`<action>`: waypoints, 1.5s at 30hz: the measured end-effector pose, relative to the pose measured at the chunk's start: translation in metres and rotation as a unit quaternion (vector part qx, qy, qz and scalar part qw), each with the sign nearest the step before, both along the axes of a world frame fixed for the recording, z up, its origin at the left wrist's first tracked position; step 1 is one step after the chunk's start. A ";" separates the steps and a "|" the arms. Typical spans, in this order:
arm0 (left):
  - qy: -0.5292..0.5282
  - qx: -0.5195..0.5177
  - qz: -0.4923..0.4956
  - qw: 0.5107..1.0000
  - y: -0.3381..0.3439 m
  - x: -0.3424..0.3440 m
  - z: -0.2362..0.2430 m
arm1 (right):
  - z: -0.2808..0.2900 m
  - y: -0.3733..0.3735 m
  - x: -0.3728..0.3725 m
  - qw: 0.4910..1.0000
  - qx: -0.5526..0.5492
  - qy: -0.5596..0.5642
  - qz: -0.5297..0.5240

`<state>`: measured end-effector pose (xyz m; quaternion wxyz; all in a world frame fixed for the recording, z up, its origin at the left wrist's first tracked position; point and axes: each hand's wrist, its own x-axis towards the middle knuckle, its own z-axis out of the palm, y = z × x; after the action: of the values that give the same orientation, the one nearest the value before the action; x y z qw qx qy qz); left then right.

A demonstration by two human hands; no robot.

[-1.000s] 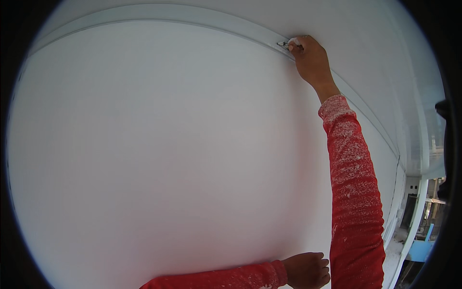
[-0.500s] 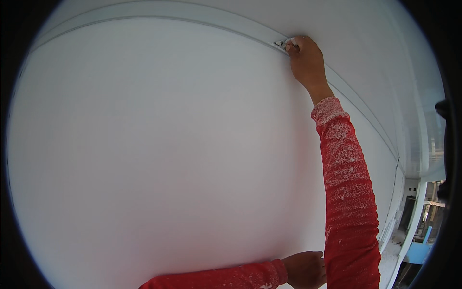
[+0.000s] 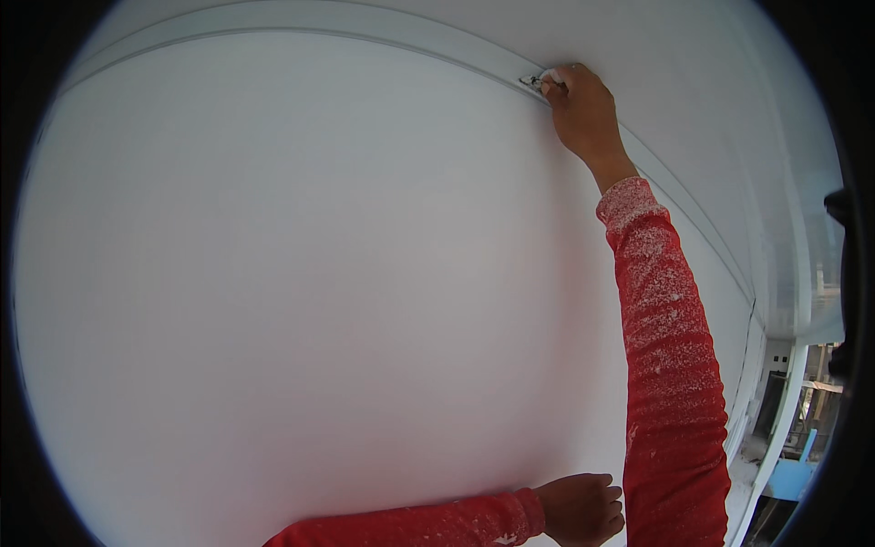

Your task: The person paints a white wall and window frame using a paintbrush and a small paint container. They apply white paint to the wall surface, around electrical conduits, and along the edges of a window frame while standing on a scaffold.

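Over the last second my right hand [image 3: 585,114], fingers pinching a small dark-marked white piece [image 3: 530,82] at the trim strip [image 3: 410,30] above the white wall [image 3: 319,255], has slid slightly left, so work seems to stay local, and I cannot tell whether my curled left hand [image 3: 581,509] grips anything.

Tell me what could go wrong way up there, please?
The right hand pinches a small object up high, so it might slip and fall. It could perhaps scratch the pale trim right by it. White specks on the raised red sleeve might drift down too.
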<state>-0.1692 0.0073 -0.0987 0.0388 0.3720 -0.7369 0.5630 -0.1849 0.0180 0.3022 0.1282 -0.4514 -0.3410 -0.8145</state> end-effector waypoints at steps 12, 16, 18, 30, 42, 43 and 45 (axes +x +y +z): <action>0.071 0.015 0.034 0.997 0.063 -0.038 -0.050 | -0.048 0.067 -0.038 1.000 0.016 -0.004 -0.024; 0.064 0.030 0.057 0.996 0.086 -0.052 -0.069 | -0.065 0.090 -0.057 1.000 0.004 0.006 -0.026; 0.062 0.055 0.078 0.993 0.098 -0.058 -0.078 | -0.075 0.099 -0.066 0.999 0.008 -0.001 -0.033; -0.034 0.037 0.209 0.977 0.062 -0.136 -0.143 | -0.141 0.036 -0.135 1.000 0.021 0.009 0.005; 0.044 0.054 0.343 0.937 -0.162 -0.200 -0.141 | -0.137 -0.178 -0.184 0.986 -0.006 0.037 0.162; 0.058 0.064 0.334 0.938 -0.176 -0.198 -0.136 | -0.136 -0.183 -0.180 0.981 -0.002 0.029 0.190; 0.072 0.069 0.350 0.931 -0.198 -0.199 -0.135 | -0.134 -0.210 -0.168 0.977 0.012 0.039 0.208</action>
<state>-0.3681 -0.1908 -0.2340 -0.1336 0.6478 -0.5922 0.4603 -0.3532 -0.1916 0.1681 0.3130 -0.4004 -0.4124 -0.7561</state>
